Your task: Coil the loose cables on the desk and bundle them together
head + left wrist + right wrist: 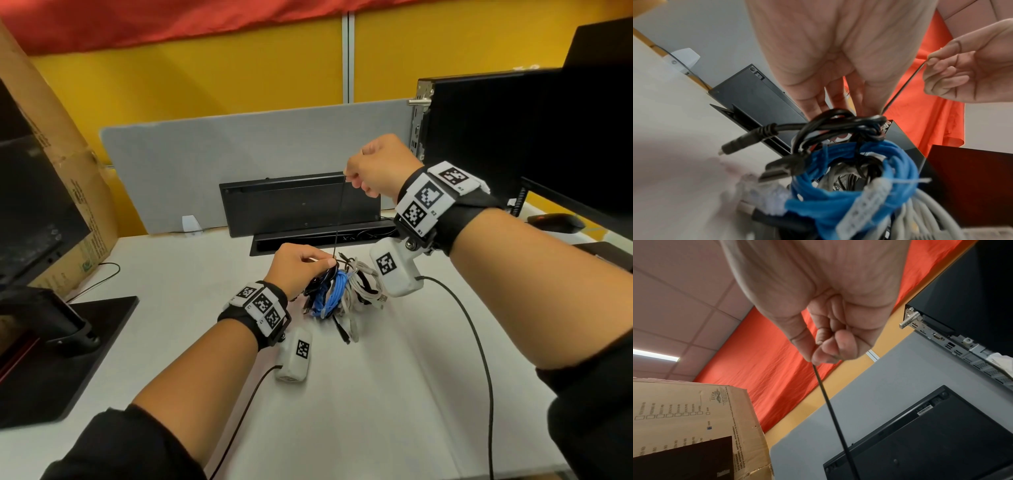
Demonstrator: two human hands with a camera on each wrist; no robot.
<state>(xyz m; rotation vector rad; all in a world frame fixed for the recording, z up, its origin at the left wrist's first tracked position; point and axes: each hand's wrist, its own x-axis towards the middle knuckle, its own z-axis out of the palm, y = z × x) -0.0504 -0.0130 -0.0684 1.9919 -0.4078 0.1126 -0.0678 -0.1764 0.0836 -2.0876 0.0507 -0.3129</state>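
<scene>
Right hand (378,168): raised above the desk, thumb and forefinger pinched tight on the free end of a thin black tie (339,212), drawn taut and near vertical.

Left hand (301,265): low, fingertips closed on the top of the cable bundle (337,296) where the tie enters it.

Cable bundle: coils of blue cable (849,186), black cable (830,128) and grey cable (363,291), pressed together, on the white desk (376,394) just before an upended black keyboard (301,205). Plug ends stick out at the near side.

Risks, as judged: a hard upward pull may lift the whole bundle if the left hand loosens; the thin tie may slip from the pinch; a loop left outside the tie would stay loose.

Views compared: the left wrist camera alone shows a pale tie (906,181) already round the blue coil, and a black plug (744,141) jutting out. The right wrist camera shows only the pinch and the strand, not the bundle. The head camera alone shows both hands against the desk.
</scene>
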